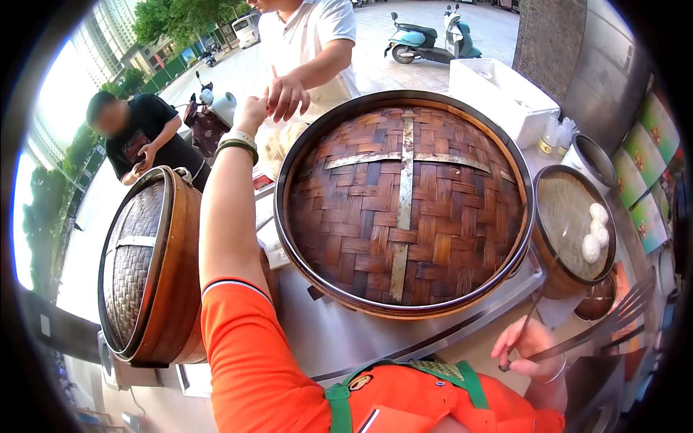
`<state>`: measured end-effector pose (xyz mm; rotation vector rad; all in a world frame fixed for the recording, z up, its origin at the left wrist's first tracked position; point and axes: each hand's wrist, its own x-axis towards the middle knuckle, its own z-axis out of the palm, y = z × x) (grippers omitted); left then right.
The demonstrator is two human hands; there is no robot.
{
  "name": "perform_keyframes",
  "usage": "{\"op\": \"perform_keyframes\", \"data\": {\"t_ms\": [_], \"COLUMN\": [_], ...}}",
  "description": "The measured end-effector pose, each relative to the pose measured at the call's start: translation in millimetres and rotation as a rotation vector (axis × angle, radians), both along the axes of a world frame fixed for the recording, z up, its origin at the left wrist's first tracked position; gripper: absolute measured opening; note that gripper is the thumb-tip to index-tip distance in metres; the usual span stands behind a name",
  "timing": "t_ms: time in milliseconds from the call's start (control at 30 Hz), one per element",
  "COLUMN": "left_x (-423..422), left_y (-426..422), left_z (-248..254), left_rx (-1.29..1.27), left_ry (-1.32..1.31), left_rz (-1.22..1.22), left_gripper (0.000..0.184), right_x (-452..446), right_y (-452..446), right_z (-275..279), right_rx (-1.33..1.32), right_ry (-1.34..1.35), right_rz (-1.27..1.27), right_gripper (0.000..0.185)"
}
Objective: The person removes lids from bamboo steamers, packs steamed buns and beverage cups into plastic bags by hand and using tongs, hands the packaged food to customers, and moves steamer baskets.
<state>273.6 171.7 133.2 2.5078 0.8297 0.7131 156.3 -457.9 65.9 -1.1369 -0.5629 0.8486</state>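
My left hand [250, 114] is stretched far forward, fingers closed, meeting the hand [287, 98] of a person in a white shirt. What passes between the two hands is hidden. Just below them is a pale plastic bag [280, 148]; I cannot tell which hand has it. Low on the right, my right hand [530, 350] is closed around metal tongs [552, 351], with a slotted, fork-like end pointing up and right. Between my arms sits a large round steamer with a woven bamboo lid [447, 224] on it.
Another lidded bamboo steamer [180, 281] stands at left. Several white buns [592, 249] lie in an open steamer [559, 195] at right. A white foam box [498, 97] is behind it. Beyond the metal counter [325, 332] are a person in black [144, 133] and a parked scooter [429, 43].
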Motion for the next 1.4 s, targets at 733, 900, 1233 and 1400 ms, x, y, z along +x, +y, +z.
{"op": "perform_keyframes", "data": {"t_ms": [733, 900, 1233, 1400], "left_x": [-508, -513, -429, -439], "left_y": [-293, -345, -387, -397], "left_z": [-195, -390, -541, -521], "left_rx": [-1.257, -1.441, -2.242, -1.934], "left_ry": [-0.176, 0.206, -1.373, -0.82], "left_rz": [-0.187, 0.12, 0.362, 0.722], "left_gripper": [0.03, 0.029, 0.019, 0.012], "right_x": [-69, -90, -136, -130], "right_y": [208, 223, 143, 96], "right_z": [-178, -187, -126, -137], "right_rx": [-0.743, -0.593, -0.832, -0.845], "right_ry": [-1.331, -1.59, -1.251, -1.191], "right_rz": [0.43, 0.234, 0.254, 0.217], "right_gripper": [0.066, 0.065, 0.055, 0.053]}}
